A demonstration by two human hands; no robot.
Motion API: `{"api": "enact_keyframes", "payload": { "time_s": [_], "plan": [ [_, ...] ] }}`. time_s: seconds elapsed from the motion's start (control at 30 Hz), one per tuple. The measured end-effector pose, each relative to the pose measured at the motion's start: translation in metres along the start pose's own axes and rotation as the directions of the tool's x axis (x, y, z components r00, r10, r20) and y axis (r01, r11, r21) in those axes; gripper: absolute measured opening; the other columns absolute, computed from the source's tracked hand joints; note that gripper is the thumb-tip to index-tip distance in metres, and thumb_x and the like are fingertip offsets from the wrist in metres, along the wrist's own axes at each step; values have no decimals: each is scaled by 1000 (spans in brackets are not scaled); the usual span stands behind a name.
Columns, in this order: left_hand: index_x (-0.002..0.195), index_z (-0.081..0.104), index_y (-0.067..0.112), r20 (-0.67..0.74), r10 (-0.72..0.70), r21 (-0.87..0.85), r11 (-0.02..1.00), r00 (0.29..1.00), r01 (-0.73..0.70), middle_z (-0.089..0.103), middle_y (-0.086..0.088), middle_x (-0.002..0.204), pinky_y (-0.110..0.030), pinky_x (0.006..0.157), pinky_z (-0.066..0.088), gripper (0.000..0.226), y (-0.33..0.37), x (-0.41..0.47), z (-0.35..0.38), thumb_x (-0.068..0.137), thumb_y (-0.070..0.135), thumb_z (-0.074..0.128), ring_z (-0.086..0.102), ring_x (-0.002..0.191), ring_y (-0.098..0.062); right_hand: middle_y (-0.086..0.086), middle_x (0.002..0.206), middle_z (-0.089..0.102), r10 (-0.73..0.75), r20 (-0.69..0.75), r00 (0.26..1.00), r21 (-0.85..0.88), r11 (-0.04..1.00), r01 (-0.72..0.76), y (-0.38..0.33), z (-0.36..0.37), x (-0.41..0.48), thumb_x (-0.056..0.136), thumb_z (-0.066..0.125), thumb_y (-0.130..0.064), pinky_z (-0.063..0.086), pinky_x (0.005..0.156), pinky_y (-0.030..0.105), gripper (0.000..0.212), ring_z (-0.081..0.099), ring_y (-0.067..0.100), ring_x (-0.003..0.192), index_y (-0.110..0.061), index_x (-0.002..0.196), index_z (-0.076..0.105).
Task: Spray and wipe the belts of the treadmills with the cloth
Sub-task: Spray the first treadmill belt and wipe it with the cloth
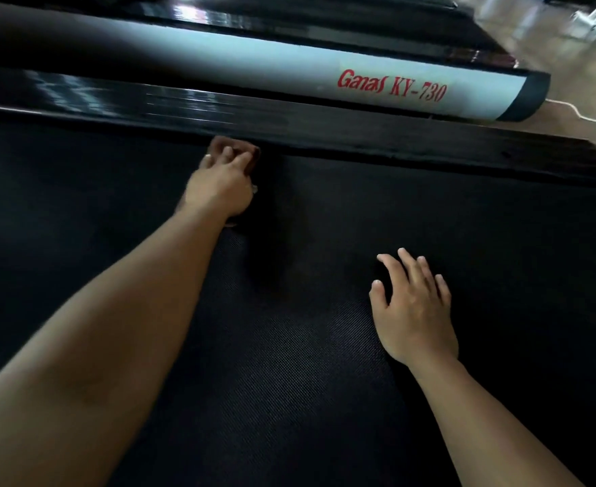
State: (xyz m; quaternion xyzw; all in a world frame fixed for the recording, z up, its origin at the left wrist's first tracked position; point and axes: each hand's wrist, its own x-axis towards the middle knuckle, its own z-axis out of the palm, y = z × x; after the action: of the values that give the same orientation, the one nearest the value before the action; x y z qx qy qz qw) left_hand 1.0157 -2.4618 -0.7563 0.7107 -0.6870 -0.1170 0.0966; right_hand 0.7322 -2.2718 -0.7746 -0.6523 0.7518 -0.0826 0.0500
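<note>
A black textured treadmill belt (289, 346) fills most of the view. My left hand (219, 184) reaches to the belt's far edge and grips a dark brown cloth (235, 151), pressing it against the belt beside the black side rail. My right hand (412, 311) lies flat on the belt nearer to me, fingers spread and holding nothing. No spray bottle is in view.
A glossy black side rail (359, 135) borders the belt's far edge. Behind it runs a grey side cover (289, 68) with red lettering "Ganas KY-730". A wooden floor (535, 22) with a white cord (584, 117) shows at the upper right.
</note>
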Motion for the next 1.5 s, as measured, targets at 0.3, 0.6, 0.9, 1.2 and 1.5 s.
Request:
{"api": "enact_keyframes", "payload": {
  "time_s": [0.3,0.6,0.9,1.2,1.5],
  "plan": [
    [154,26,45,102,410,-119,910,906,-398,14,9,167,-46,125,17,55,87,-83,37,102,41,42,7,155,-23,-3,164,19,-6,6,1000,31,1000,5,1,-1,-1,99,31,-47,6,124,45,52,7,19,153,-35,150,31],
    [154,36,30,-73,222,-34,974,972,-224,29,-1,163,-35,126,10,57,-40,-115,9,99,31,51,22,152,-18,-1,163,22,-10,-22,1000,34,999,11,1,1,0,99,31,-45,8,123,48,51,11,22,152,-33,148,34],
    [144,37,44,14,219,-46,975,976,-218,32,18,158,-49,117,33,53,1,14,6,92,38,45,33,145,-27,-2,165,17,-12,-3,1000,36,999,12,2,0,0,101,28,-46,4,124,47,51,5,21,153,-35,150,28],
    [146,46,34,111,559,-136,828,822,-544,38,14,157,-35,118,30,56,139,4,35,91,32,55,35,144,-18,-3,164,18,-22,-4,1000,79,997,22,2,-1,-1,100,31,-46,3,124,45,52,5,20,153,-34,151,29],
    [150,38,40,105,543,-62,840,833,-540,33,-6,161,-43,124,21,64,32,5,29,90,36,58,30,149,-26,-2,165,16,-17,-1,1000,88,996,17,2,0,0,101,31,-46,3,124,47,50,5,21,153,-35,149,29]
  ]
}}
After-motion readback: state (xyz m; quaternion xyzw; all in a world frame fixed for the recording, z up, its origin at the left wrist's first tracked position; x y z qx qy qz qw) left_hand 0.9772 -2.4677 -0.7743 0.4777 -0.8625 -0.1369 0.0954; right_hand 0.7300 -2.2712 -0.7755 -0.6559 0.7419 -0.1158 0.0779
